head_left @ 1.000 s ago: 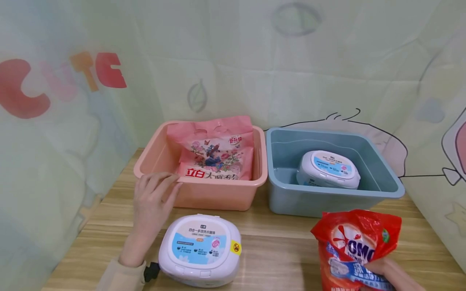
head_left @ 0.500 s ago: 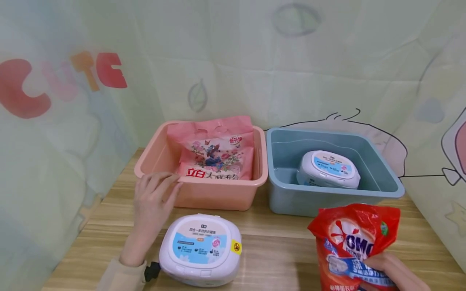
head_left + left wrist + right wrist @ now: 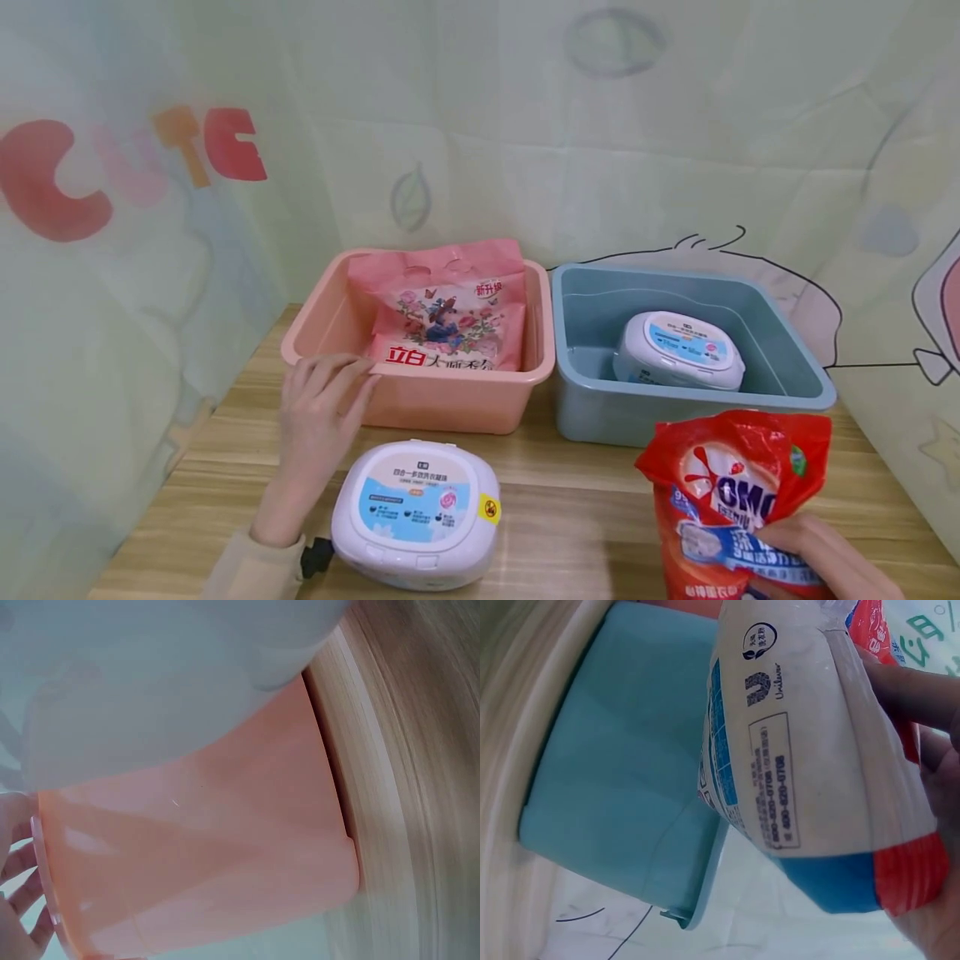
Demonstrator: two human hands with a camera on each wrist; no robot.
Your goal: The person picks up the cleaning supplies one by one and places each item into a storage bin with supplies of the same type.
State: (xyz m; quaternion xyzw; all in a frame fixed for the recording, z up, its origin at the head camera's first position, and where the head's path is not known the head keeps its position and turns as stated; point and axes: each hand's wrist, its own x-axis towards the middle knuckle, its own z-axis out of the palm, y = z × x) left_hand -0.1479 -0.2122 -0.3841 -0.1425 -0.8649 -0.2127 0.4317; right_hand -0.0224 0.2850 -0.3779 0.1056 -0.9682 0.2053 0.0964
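Note:
My right hand (image 3: pixel 817 554) grips a red bag of OMO laundry detergent (image 3: pixel 738 483) by its right side, thumb across the printed front. The bag stands upright in front of the blue basin (image 3: pixel 622 417), its top overlapping the basin's lower front in the head view. Its white back with print (image 3: pixel 825 750) faces the right wrist camera. At the pink basin (image 3: pixel 450 404), my left hand (image 3: pixel 318 417) holds the front left rim between fingers and thumb. Inside that basin leans a pink bag of laundry detergent (image 3: pixel 450 321).
A white lidded tub of laundry pods (image 3: pixel 416 508) stands on the wooden table (image 3: pixel 570 525), beside my left wrist. Another such tub (image 3: pixel 678 350) sits tilted in the blue basin. Behind both basins hangs a printed cloth (image 3: pixel 487 150).
My right hand has raised the red detergent bag slightly, toward the blue basin. The left hand stays at the pink basin's rim. The head view has shifted a little.

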